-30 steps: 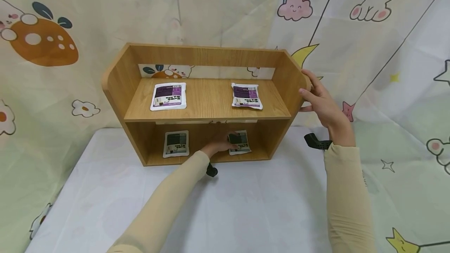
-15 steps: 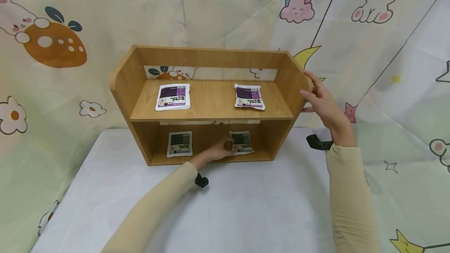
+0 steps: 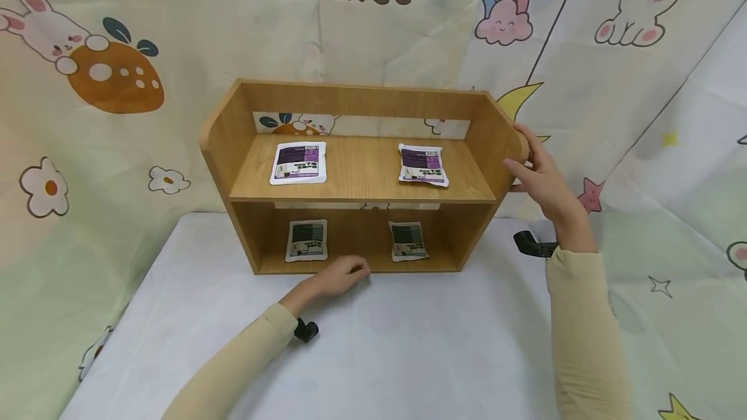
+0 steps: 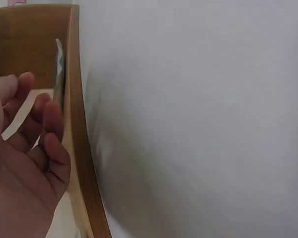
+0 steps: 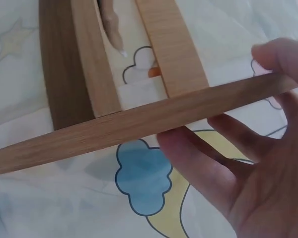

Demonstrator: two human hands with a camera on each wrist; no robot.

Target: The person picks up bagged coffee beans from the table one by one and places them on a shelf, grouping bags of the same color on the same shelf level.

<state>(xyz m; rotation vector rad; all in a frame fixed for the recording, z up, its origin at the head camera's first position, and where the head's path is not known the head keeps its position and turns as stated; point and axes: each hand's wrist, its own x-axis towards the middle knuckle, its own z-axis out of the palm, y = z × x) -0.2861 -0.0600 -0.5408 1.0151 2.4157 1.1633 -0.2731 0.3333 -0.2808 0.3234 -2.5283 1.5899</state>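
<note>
A two-tier wooden shelf [image 3: 362, 199] stands on the white table. My left hand [image 3: 344, 275], fingers loosely bent, is at the front edge of the lower tier. In the left wrist view the left hand [image 4: 30, 144] holds nothing. The right hand [image 3: 544, 181] grips the shelf's right side panel, thumb on one face and fingers on the other in the right wrist view. On the lower tier lie two dark green and white packets, a left one [image 3: 307, 241] and a right one [image 3: 408, 242]. Two purple and white packets, left [image 3: 299, 163] and right [image 3: 423, 165], lie above.
The white-covered table [image 3: 408, 349] spreads in front of the shelf. A printed cloth [image 3: 362, 37] with cartoon figures hangs close behind it and along both sides. Each wrist carries a black camera mount [image 3: 533, 245].
My left hand has drawn back from the right green packet, leftward and out to the shelf's front edge. The right hand keeps its grip on the side panel. The head view has shifted slightly.
</note>
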